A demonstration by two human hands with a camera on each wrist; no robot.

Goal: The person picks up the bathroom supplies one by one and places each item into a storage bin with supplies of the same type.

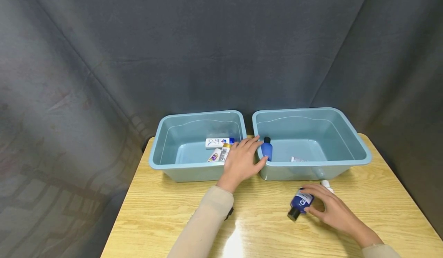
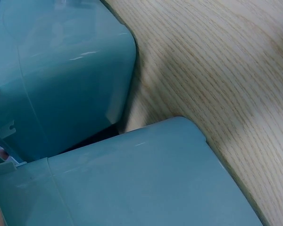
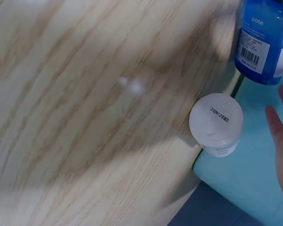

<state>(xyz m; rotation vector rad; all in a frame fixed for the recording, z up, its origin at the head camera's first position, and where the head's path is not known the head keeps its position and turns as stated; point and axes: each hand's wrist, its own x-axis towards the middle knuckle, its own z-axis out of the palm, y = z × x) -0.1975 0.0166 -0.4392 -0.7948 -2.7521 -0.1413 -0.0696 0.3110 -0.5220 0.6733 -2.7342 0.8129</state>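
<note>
Head view shows a pale yellow wooden table, and on its near right side the person's right hand is partly curled. Its thumb and fingers seem to pinch the sides of a dark blue plastic bottle with a black cap and white label. That bottle is tilted, with its cap toward the near left. The hold looks light, so the bottle could slip and roll if the fingers do not squeeze enough. Just past it, by the right bin, is a small white bottle with a round end; a low swing of the blue one could knock it. Farther off, the left hand has its fingers spread wide over the near corners of two bins. Its fingertips are close to a bright blue bottle with a black cap, inside the right-hand light blue plastic bin at its left side. I cannot tell if they touch it; if they brush it, it could fall over. A small white thing is there too, mostly hidden. The left-hand light blue plastic bin has a white bottle with a blue cap, a white bottle with a gold cap and a white bottle with a purple label. At the far back hangs dark grey cloth.
</note>
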